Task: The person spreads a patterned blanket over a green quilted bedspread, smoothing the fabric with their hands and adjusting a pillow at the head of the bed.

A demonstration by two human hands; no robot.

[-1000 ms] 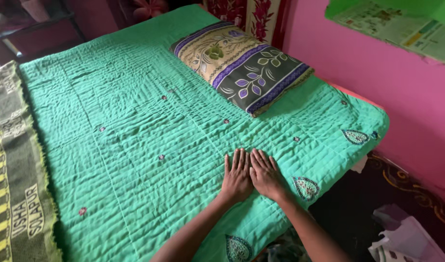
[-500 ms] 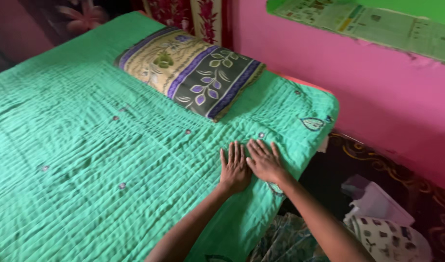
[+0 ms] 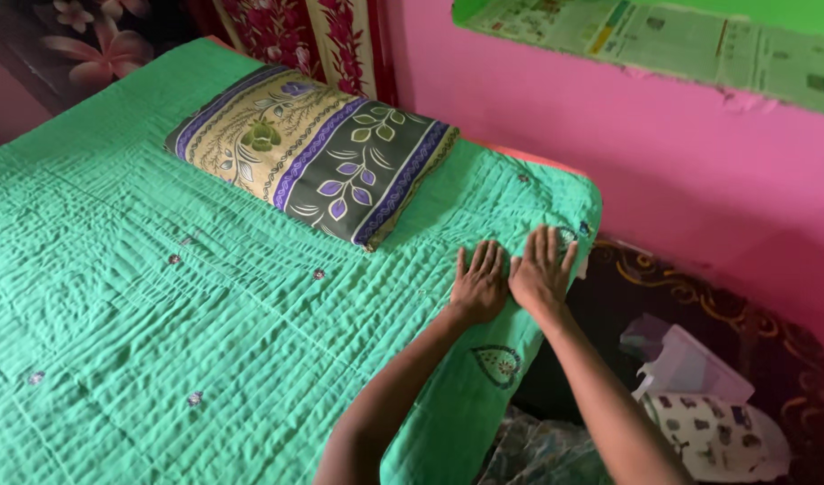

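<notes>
A green quilted bedspread (image 3: 205,314) with small embroidered motifs covers the bed. My left hand (image 3: 479,283) lies flat on it, palm down, fingers spread. Beside it, touching, my right hand (image 3: 542,269) also presses flat on the spread close to the bed's right corner. Neither hand holds anything. A patterned pillow (image 3: 313,153) in cream, purple and dark green lies a short way beyond my hands, toward the head of the bed.
A pink wall (image 3: 681,189) runs along the right, with a green shelf lined with newspaper (image 3: 663,40) above. A dark patterned floor (image 3: 699,296) beside the bed holds white plastic bags (image 3: 708,395). A floral curtain (image 3: 295,36) hangs behind the pillow.
Both hands have slid together across the spread toward the bed's right corner, staying flat. The view has swung right, so the blanket at the left is out of sight.
</notes>
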